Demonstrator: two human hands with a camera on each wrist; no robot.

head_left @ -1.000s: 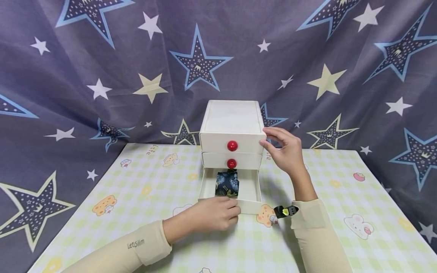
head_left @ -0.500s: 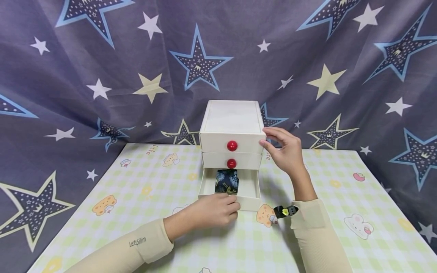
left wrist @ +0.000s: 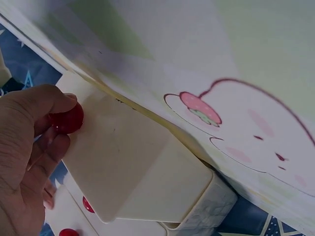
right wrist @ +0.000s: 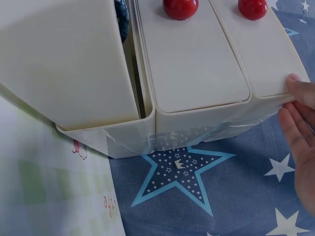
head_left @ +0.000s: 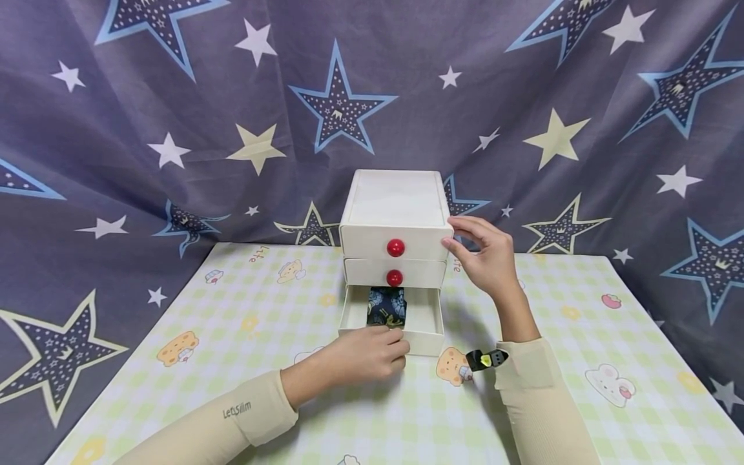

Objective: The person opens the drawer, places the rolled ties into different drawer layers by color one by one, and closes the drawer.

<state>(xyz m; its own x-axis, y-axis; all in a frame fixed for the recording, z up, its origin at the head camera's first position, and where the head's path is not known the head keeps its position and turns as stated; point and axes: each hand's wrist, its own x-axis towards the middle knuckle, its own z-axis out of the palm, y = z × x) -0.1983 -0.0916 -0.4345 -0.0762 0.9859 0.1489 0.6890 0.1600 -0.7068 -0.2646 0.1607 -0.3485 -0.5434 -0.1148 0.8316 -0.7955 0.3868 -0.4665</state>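
A white drawer cabinet (head_left: 398, 197) with red knobs stands at the back middle of the table. Its bottom drawer (head_left: 427, 343) is pulled out, and a folded dark blue patterned cloth (head_left: 386, 307) lies inside. My left hand (head_left: 372, 354) is at the drawer's front; the left wrist view shows thumb and fingers pinching its round red knob (left wrist: 74, 120). My right hand (head_left: 485, 258) grips the cabinet's upper right front corner, thumb on the front face and fingers along the side. The two upper drawers are closed.
A checked tablecloth (head_left: 244, 349) with printed cartoon figures covers the table. Behind it hangs a dark curtain (head_left: 407, 123) with stars. A black strap (head_left: 487, 360) with a yellow mark sits at the right sleeve cuff.
The bottom drawer has slid a little way back into the cabinet, the cloth inside it. My left hand has moved forward with it. My right hand has stayed in place.
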